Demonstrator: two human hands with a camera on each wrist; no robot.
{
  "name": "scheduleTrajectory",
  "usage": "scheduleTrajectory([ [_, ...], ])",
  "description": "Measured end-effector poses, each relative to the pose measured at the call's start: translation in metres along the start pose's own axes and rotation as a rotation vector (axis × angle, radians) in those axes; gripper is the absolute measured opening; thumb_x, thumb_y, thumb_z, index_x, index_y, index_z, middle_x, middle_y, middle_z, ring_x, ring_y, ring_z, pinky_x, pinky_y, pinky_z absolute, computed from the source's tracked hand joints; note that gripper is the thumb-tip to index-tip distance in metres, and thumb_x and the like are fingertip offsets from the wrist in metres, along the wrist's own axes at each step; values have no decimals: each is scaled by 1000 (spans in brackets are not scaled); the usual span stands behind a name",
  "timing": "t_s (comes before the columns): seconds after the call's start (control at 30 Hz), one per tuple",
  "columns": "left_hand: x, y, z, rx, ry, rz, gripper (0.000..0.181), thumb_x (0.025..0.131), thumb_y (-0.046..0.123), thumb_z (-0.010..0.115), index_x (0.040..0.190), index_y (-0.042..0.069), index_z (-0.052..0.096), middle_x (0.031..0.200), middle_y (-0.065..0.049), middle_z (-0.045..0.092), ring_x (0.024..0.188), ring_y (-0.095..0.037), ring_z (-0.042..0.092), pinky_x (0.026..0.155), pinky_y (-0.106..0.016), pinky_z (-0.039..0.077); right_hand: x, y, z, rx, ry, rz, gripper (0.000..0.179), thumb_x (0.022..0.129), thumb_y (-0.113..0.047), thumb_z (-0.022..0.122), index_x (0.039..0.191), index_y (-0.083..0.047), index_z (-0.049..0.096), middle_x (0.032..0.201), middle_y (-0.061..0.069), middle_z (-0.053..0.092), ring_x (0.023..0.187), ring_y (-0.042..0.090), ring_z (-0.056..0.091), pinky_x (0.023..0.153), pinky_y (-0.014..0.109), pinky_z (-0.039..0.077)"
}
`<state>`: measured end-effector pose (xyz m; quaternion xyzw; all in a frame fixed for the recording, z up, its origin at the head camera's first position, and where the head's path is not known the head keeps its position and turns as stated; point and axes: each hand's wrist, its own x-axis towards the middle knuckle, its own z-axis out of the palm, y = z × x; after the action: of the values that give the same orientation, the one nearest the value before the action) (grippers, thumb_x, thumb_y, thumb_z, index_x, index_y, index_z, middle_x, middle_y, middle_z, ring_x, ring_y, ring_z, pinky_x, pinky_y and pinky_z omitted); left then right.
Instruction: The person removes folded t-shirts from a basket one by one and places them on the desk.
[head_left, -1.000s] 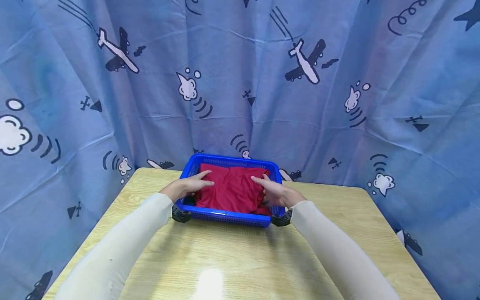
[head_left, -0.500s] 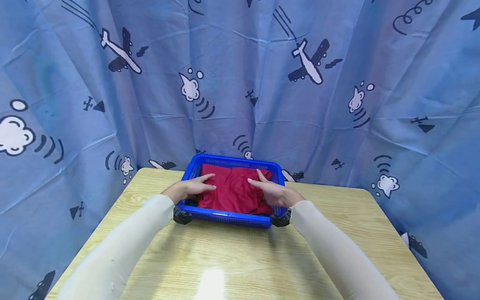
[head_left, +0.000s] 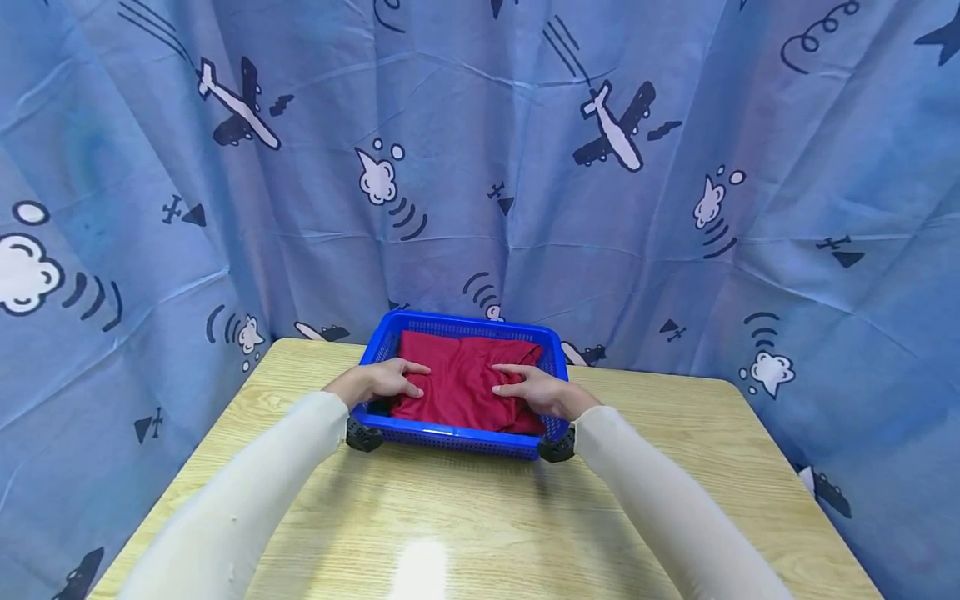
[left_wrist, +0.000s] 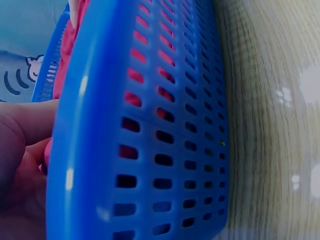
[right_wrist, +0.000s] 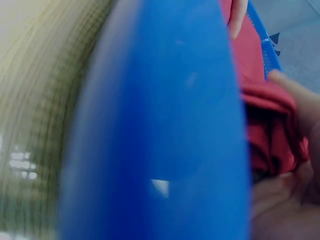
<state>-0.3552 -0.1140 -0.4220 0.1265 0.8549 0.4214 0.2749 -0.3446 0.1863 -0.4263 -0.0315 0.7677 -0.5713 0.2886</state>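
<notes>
A folded red cloth [head_left: 457, 379] lies in a blue plastic basket [head_left: 459, 435] with slotted walls. From the left, my left hand [head_left: 381, 379] reaches over the rim and holds the cloth's left side, thumb toward me. On the opposite side my right hand [head_left: 542, 392] grips the cloth's right part. In the right wrist view, a bunched fold of the red cloth [right_wrist: 272, 120] sits between thumb and palm. The basket wall [left_wrist: 165, 125] hides most of the left fingers in the left wrist view. Something dark shows under the cloth at the basket's left corner.
The basket stands toward the back of a light wooden table [head_left: 420, 508]. Behind it hangs a blue curtain [head_left: 465, 167] printed with planes and clouds. Black wrist mounts [head_left: 363, 435] sit close to the basket's front corners.
Both hands have lowered onto the cloth, and their thumbs and fingers have closed in on its sides. The right fingers have shifted from raised to flat over it. The basket stays put.
</notes>
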Motion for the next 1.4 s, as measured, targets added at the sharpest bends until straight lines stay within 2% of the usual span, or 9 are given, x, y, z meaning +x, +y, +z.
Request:
scheduleTrajectory([
  [0.2,2,-1,3,-51,86,-1,67,92,5,67,154,9,43,155,-22,38,120,-26,43,99,-34,39,-3,-3,-1,-25,62,-13,69,95,-5,68,157,-12,38,149,20,45,109,20,62,103,44,54],
  [0.4,-3,4,-1,-81,121,46,70,90,2,67,155,11,42,159,-25,33,128,-30,42,100,-35,41,-6,-7,-4,-76,121,-50,67,94,-5,69,155,-14,42,151,19,42,113,23,58,96,37,55],
  [0.53,-7,8,-7,-103,120,63,71,92,3,66,157,14,39,157,-24,36,125,-28,47,96,-32,43,-11,-12,-6,-62,148,-78,67,95,-6,68,155,-14,41,145,20,47,111,23,59,88,33,56],
  [0.7,-11,11,-10,-153,111,104,71,93,2,65,158,13,37,157,-23,36,110,-21,58,86,-24,48,-17,-16,-9,9,148,-107,68,96,-3,66,157,-14,39,138,19,53,102,20,62,80,32,59],
  [0.93,-19,16,-14,-211,121,142,72,94,1,62,159,16,35,152,-21,42,109,-22,59,83,-25,51,-23,-24,-12,13,165,-153,65,97,-5,66,156,-16,41,141,19,53,102,18,63,79,32,60],
  [1.07,-19,17,-13,-181,133,149,71,94,0,63,158,14,36,150,-22,44,106,-21,60,82,-24,51,-24,-24,-12,-24,190,-158,63,96,-6,67,154,-16,43,142,20,53,104,20,62,80,31,60],
  [1.23,-18,20,-11,-133,149,160,70,93,2,65,157,10,37,148,-25,48,101,-18,64,86,-25,53,-23,-23,-12,-52,205,-165,62,96,-6,67,153,-16,45,142,19,54,104,19,62,80,30,59],
  [1.4,-19,26,-16,-133,191,169,65,95,9,66,155,10,41,154,-21,46,109,-22,64,97,-32,53,-24,-27,-14,-37,220,-194,62,97,-6,66,154,-16,44,145,18,53,109,19,60,80,26,58],
])
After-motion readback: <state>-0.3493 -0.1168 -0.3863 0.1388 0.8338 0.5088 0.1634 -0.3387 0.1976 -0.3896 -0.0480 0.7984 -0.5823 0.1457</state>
